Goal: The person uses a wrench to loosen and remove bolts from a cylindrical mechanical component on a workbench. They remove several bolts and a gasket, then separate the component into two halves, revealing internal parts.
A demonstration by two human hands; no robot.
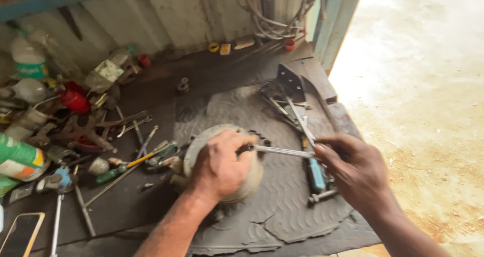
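Left hand (pixel 219 163): nearest the camera, palm down, grip closed over the top of a round grey metal housing (pixel 247 179).
Right hand (pixel 355 168): fingers pinched shut on the end of a slim silver wrench (pixel 282 150), whose far end meets the housing by the left fingertips.
Housing: sits on a dark rubber mat (pixel 297 214) in the middle of the desk (pixel 126 206).
Containers: a green spray can (pixel 20 158) lies on its side at the left edge; a clear plastic bottle (pixel 27 58) stands behind it, contents unreadable; a red cap-like pot (pixel 75 100) sits among clutter.
Loose tools: a screwdriver with yellow shaft and green handle (pixel 123 167), and spanners (pixel 128 123), left of the housing.
Phone (pixel 20 234): bottom left corner.
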